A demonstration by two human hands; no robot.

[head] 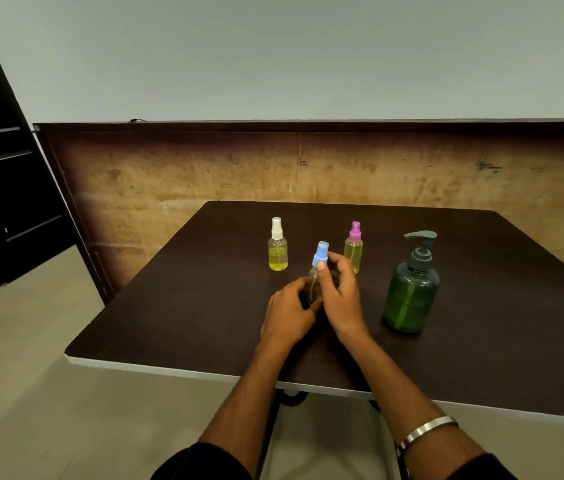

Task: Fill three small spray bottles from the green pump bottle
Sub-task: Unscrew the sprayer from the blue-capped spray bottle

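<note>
While the white-capped spray bottle [277, 249] and the pink-capped spray bottle [353, 250] stand on the desk [176, 306] with yellow liquid already in them, the blue-capped spray bottle [315, 277] stands nearer to the person and looks empty. So, by my judgement, 2 of the 3 bottles are filled and the step in hand is the third one. The left hand [287, 311] has its grip around the lower body of this bottle and keeps it upright on the desk. The right hand [341, 294] has its fingers [322, 271] curled around the neck, just under the blue cap [320, 254], in a grasping grip. It seems that the cap is about to be unscrewed. The green pump bottle [410, 296] stands to the right, near but apart from the hands. The next move calls for a firm hold on the bottle body while the cap turns, and then for bringing the open neck under the pump spout [419, 234].
</note>
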